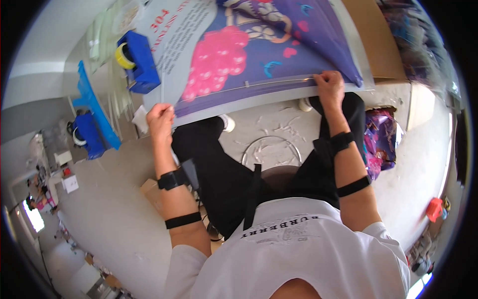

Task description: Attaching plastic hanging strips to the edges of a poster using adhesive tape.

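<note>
A large purple printed sheet (269, 55) with pink and blue shapes lies over the table in front of me, its near edge above my knees. Along that edge runs a thin pale strip (279, 83), drawn straight between my hands. My right hand (329, 89) is closed, pinching the strip's right end at the sheet's near right part. At the near left corner, my left hand (160, 122) is closed too, with its thumb and fingers pressed together at the strip's left end. Its fingertips partly hide what they grip.
A blue tape dispenser (144, 65) with a yellow tape roll (124, 56) stands left of the sheet. Beyond it hang pale strips (117, 94). A cardboard box (376, 40) and clear plastic bags (423, 45) sit far right; a box of purple wrappers (382, 134) is by my right knee. Scraps (284, 127) litter the floor.
</note>
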The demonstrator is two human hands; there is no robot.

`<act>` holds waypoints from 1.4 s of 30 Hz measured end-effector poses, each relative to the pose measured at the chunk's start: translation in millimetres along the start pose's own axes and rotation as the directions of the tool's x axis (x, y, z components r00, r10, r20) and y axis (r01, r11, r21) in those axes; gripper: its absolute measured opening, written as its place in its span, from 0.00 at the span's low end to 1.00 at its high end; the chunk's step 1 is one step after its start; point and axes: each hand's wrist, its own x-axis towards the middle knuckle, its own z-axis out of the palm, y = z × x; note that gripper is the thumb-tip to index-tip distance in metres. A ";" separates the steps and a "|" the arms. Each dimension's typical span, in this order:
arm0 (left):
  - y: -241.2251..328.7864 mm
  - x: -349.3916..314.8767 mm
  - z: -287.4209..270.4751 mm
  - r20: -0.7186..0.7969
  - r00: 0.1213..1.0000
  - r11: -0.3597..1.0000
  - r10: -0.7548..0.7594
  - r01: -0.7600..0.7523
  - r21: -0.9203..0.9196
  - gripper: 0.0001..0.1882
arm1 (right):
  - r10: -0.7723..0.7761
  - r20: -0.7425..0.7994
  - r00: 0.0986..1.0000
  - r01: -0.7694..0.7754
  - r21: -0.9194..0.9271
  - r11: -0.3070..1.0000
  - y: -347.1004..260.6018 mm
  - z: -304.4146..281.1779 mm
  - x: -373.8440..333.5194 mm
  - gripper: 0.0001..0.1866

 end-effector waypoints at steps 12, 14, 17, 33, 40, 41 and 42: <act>3.3 12.5 15.9 -0.081 0.997 0.977 -0.006 0.023 0.210 0.03 | 0.064 0.058 0.996 -0.065 0.019 0.998 -1.8 -2.0 4.6 0.14; 0.5 17.3 18.3 -0.076 0.997 0.967 0.012 0.008 0.255 0.03 | 0.070 0.059 0.996 -0.070 0.003 0.998 -0.5 -2.7 5.2 0.14; -8.3 24.7 21.2 -0.067 0.998 0.962 0.014 0.005 0.275 0.04 | 0.053 0.046 0.998 -0.053 -0.004 0.999 3.8 -4.0 5.5 0.14; -7.7 23.8 16.8 -0.041 0.999 0.964 -0.008 0.018 0.265 0.04 | 0.101 0.028 0.995 -0.102 0.047 0.994 -11.9 -3.5 -1.0 0.13; -8.0 23.3 16.6 -0.051 0.999 0.968 -0.013 0.025 0.248 0.03 | 0.093 0.045 0.995 -0.094 0.029 0.995 -12.6 -3.6 -2.0 0.13; -8.3 23.8 16.2 -0.055 0.998 0.968 -0.016 0.029 0.248 0.03 | 0.093 0.045 0.995 -0.094 0.029 0.995 -13.4 -3.4 -2.5 0.13; -8.5 24.4 15.9 -0.054 0.998 0.968 -0.016 0.029 0.248 0.03 | 0.087 0.040 0.995 -0.088 0.015 0.996 -14.0 -3.3 -3.1 0.12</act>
